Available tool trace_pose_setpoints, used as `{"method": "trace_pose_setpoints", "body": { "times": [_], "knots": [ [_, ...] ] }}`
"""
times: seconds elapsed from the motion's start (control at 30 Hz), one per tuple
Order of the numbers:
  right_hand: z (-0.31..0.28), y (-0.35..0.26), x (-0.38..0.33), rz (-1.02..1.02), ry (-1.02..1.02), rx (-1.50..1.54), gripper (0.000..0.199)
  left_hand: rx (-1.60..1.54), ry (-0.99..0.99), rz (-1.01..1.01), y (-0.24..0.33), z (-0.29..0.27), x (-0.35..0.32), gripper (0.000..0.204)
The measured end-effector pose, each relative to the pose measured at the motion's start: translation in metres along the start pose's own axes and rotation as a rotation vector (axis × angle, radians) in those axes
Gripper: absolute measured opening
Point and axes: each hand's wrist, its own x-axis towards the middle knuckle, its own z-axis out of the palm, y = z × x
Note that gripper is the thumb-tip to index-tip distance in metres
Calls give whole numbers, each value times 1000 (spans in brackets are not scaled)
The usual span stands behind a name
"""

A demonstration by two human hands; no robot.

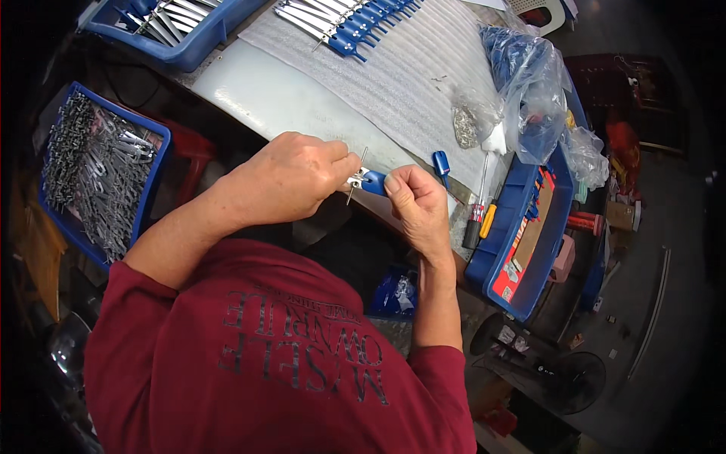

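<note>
Over the near edge of the worktable, both hands meet on one small metal piece with a flat blue end (373,182) and a thin rod crossing it. My left hand (291,178) is closed around its metal end, most of which the fingers hide. My right hand (420,203) pinches the blue end between thumb and fingers. Just beyond the right hand, a loose blue handle piece (441,160) lies on the table. Farther off, a row of silver blades with blue handles (352,34) rests on white foam sheet (408,83).
A blue crate (155,151) heaped with metal parts stands at left; another blue bin (181,54) holds blades at the far left. At right are a screwdriver (475,223), a yellow-handled tool (488,221), a blue tray (484,265) and clear plastic bags (533,98). A fan (571,382) stands lower right.
</note>
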Motion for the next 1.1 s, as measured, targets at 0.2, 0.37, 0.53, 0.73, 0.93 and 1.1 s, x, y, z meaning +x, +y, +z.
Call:
{"method": "trace_pose_setpoints", "body": {
  "times": [0.2, 0.37, 0.53, 0.73, 0.93, 1.1],
  "knots": [
    [5, 0, -5, 80, 86, 81, 20, 14, -26, -22, 4, -1, 1, 9],
    [-2, 6, -9, -48, 5, 25, 18, -86, -70, 4, 3, -2, 1, 10],
    [8, 7, -9, -55, 134, 49, 18, 32, 39, -6, 11, 3, -1, 23],
    [4, 15, -7, 51, 160, 256, 26, 39, -16, -23, 6, 2, 1, 22],
    [5, 9, -8, 1, 128, 24, 25, 28, -41, -26, 3, 3, 1, 20],
    [5, 10, -11, -72, 124, -66, 24, 17, -56, 1, 4, 3, 0, 21]
  ]
}}
